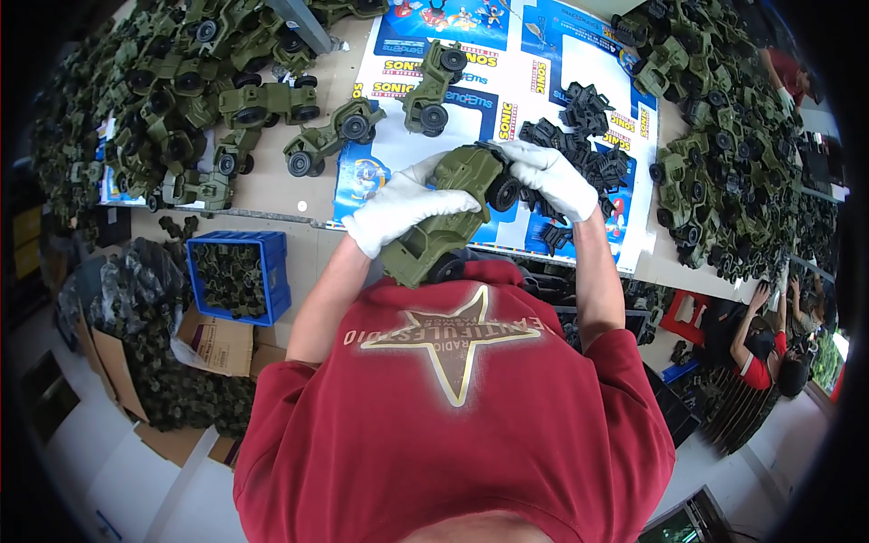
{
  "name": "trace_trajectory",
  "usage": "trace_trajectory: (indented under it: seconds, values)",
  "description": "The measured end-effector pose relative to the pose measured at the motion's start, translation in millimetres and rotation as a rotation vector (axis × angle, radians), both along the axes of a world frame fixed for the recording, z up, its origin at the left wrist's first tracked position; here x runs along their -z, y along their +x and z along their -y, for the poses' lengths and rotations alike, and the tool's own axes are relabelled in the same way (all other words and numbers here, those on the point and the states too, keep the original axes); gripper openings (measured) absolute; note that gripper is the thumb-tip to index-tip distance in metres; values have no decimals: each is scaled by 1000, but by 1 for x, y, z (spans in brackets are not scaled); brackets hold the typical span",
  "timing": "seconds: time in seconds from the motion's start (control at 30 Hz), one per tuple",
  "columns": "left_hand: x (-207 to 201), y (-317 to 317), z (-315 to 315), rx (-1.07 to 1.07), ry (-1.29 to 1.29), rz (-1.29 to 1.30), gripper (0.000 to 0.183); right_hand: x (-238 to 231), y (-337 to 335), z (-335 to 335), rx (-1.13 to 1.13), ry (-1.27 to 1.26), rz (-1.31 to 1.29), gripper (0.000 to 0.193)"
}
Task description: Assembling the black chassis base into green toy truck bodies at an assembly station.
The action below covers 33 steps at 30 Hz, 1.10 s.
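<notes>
An olive-green toy jeep (436, 242) with black wheels is held up in front of my chest, tilted, its front end pointing away from me. My left hand (407, 206), in a white glove, is wrapped round the jeep's left side with the fingers over its top. My right hand (554, 177), also gloved, grips the jeep's far end by the front wheel. A dark piece shows under its fingertips, too small to tell apart. Beyond the right hand lies a heap of black plastic parts (602, 167). Two more toy jeeps (434, 89) (333, 136) stand past the left hand.
Toy jeeps (172, 100) are piled on the table's left, with another pile (706, 145) on the right. Printed sheets (362, 176) cover the table's middle. A blue crate (282, 271) and cardboard boxes (217, 344) with green parts stand at lower left. Other people (760, 353) work at far right.
</notes>
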State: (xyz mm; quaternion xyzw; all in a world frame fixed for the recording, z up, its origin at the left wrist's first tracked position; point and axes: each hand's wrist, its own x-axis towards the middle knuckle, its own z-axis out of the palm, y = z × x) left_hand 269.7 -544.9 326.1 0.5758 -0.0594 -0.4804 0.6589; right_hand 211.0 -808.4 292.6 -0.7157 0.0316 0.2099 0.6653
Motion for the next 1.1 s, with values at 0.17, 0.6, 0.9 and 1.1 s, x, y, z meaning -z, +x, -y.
trace_trajectory:
  seconds: [0.17,0.6,0.9,1.1]
  values:
    - [25,-11,25,-227,322,452,119,-16,10,-50,227,-196,190,50]
    - [52,-4,23,-381,-468,315,83,-5,-5,-105,457,-238,511,58]
    - [107,3,33,-274,0,479,57,70,-6,-84,851,-184,247,30]
    - [56,85,35,-347,739,1244,52,-66,-13,133,1777,451,440,48]
